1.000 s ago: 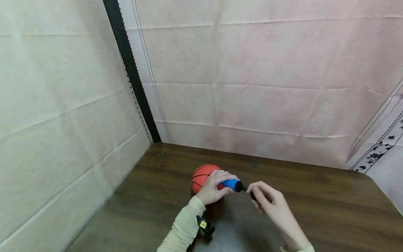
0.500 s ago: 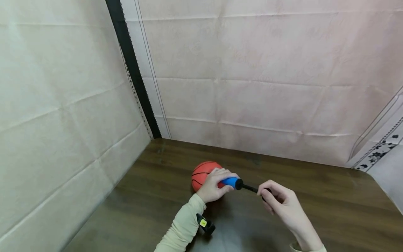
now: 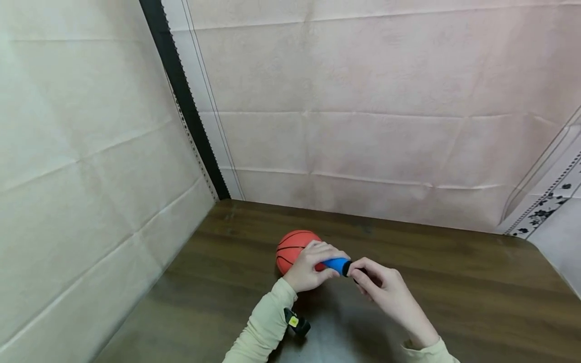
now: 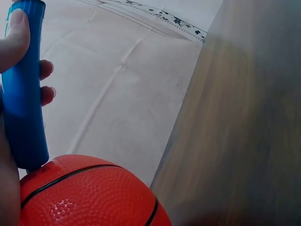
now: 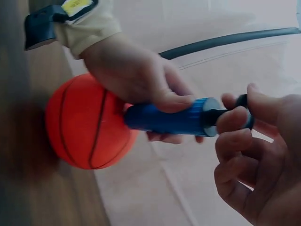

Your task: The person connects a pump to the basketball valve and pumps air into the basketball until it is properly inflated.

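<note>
An orange-red toy basketball (image 3: 290, 247) with black seams sits on the wooden table. My left hand (image 3: 308, 269) grips the blue barrel of a hand pump (image 3: 335, 264), and the pump's narrow end meets the ball, as the left wrist view shows at the base of the blue barrel (image 4: 26, 122). In the right wrist view, my right hand (image 5: 258, 150) pinches the pump's black handle (image 5: 242, 113) between thumb and fingers, close to the barrel's end. A short length of black rod shows between handle and barrel. The ball (image 5: 89, 122) lies beside the left wrist in that view.
The brown wooden table (image 3: 218, 297) spreads around the ball. Pale creased cloth walls (image 3: 363, 101) rise behind and on the left, with a black strip (image 3: 190, 101) at their corner. A black wrist camera (image 3: 297, 325) is strapped on the left sleeve.
My right hand first drew the pump handle out to the right, lengthening the rod, then came back left to the barrel. The left hand and basketball stay nearly in place.
</note>
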The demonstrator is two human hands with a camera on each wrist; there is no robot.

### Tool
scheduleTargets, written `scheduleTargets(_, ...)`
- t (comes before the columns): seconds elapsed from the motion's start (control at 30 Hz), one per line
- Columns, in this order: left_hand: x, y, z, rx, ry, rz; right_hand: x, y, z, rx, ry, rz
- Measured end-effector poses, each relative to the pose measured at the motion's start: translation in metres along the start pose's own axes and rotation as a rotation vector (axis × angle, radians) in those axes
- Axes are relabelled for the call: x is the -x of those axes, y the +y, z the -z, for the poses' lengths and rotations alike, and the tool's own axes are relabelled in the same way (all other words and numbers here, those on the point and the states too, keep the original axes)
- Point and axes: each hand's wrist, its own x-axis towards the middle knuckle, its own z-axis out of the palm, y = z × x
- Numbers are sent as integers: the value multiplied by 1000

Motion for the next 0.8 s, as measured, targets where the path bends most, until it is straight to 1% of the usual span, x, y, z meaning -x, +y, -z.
scheduleTargets(0.1, 2, 0, 5, -1, -1, 46, 5, -11, 10, 36, 10, 35)
scheduleTargets(0.23, 3, 2, 12, -41, 35, 129, 16, -23, 23, 61, 68, 65)
scheduleTargets(0.3, 3, 4, 15, -59, 40, 140, 20, -27, 28, 63, 85, 70)
scheduleTargets(0.4, 2, 4, 16, -72, 27, 142, 22, -28, 30, 66, 94, 59)
scheduleTargets(0.5, 4, 2, 17, -82, 22, 159, 19, -26, 25, 46, 89, 34)
scheduleTargets(0.67, 9, -2, 19, -110, 24, 215, 8, -14, 10, -63, 81, 15)
scheduleTargets(0.73, 11, -2, 18, -100, 21, 217, 4, -9, 1, -93, 77, 1)
scheduleTargets(0.8, 10, -1, 14, -69, 14, 201, -1, -5, -8, -91, 79, -12)
